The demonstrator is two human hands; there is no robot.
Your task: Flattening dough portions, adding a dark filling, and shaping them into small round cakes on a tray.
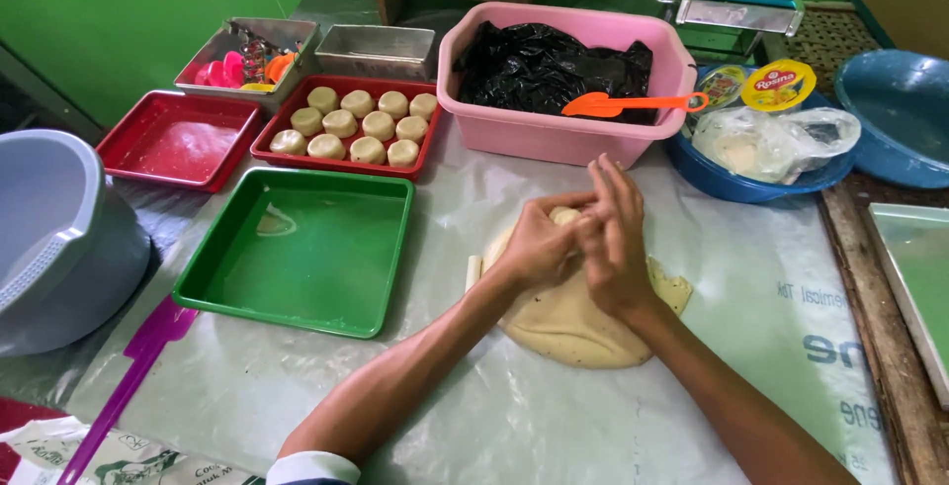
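Pale, soft dough [578,322] lies in a flattened slab on the plastic-covered tabletop [494,416], and both hands meet just above its far edge. The left hand [539,248] and right hand [613,243] close their grip together on a small dough ball [564,216] (only its top shows between the fingers). Left of the slab sits a square green tray [297,248], glossy and shallow. Beyond it a red tray [348,121] carries ten smooth round dough pieces in rows. A pink tub [563,129] holds crumpled black plastic [549,70], with an orange spatula [633,103] across its rim. A round yellow lid [778,85] with a red label rests in a blue bowl [732,183].
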